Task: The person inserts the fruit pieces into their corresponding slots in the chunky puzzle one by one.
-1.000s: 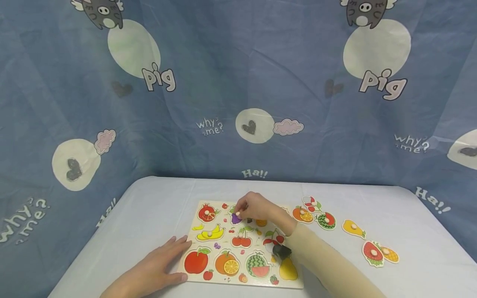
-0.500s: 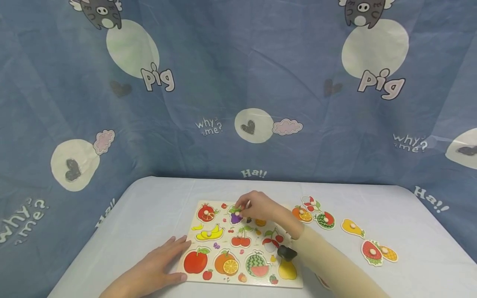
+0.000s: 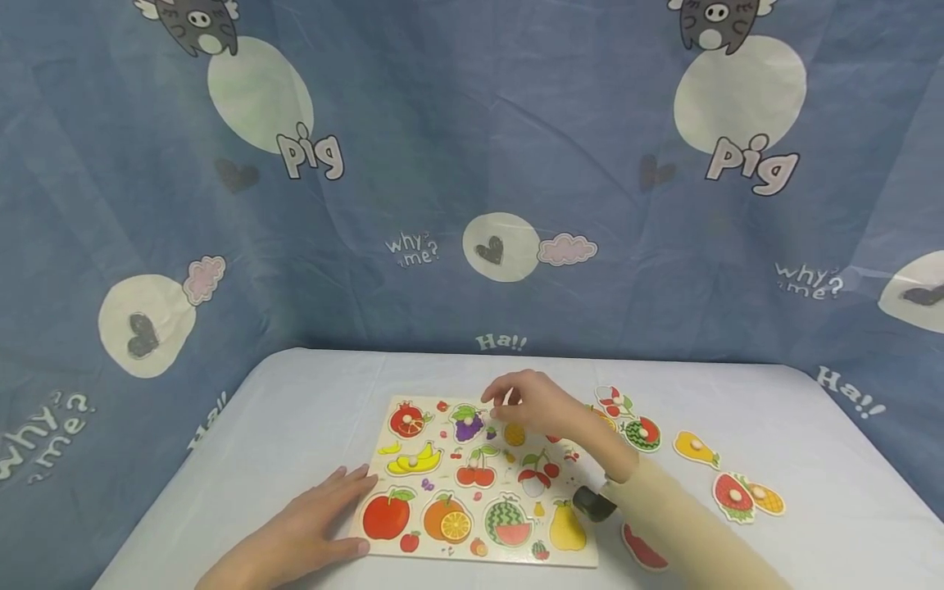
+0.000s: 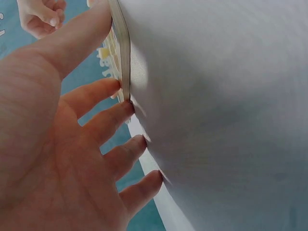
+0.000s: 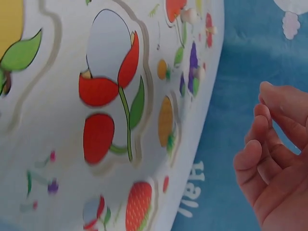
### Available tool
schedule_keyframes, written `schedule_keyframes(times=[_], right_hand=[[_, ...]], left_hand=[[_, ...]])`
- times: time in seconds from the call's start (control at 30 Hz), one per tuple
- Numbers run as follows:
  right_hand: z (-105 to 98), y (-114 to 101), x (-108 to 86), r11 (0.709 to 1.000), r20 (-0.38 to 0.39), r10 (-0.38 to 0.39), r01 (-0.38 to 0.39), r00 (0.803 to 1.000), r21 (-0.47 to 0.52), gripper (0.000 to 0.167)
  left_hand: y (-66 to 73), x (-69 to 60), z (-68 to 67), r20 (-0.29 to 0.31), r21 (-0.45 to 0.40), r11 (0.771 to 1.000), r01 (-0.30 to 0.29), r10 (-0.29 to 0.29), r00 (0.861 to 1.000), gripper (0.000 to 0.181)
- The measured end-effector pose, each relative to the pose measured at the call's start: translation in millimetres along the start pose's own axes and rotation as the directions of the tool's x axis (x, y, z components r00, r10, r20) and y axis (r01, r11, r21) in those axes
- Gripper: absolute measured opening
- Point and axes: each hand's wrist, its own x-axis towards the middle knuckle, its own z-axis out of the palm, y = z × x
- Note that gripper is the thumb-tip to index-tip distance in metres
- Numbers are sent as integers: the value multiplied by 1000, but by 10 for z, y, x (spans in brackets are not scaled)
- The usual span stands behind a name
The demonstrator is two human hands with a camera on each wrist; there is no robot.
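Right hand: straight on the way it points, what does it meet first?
Probably the grape piece on the puzzle board: in the head view it lies just ahead of the right hand. Height is unclear; the hand may pass over it.

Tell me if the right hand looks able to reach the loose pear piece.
Probably yes: the right hand appears to hold nothing, and the pear piece lies uncovered on the white tabletop.

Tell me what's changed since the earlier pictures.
The right hand has released its grip on the grape piece and moved off to the right, leaving it in the board. The left hand stays at the board's left edge; the strawberry piece hasn't moved.
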Motion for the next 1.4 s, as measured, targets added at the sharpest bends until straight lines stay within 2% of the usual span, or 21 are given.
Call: schedule_keyframes(times=[0.37,0.67,1.2,1.4], right_hand=[[-217,23,-265,1000,-60,-21,19,998,-21,20],[-345,87,-449,999,-96,35,-38,995,-22,20],[-519,376,-725,988,-136,155,-154,979,18,20],[-554,507,-813,987,-151,158,-162,976,-9,20]], left_hand=[[-1,-4,1,-2,-4,1000,-2,2,1000,85],[-12,4,23,-3,-6,1000,4,-4,1000,85],[-11,14,-9,9,-33,999,-9,9,1000,83],[-9,22,-4,13,-34,999,-7,7,1000,83]])
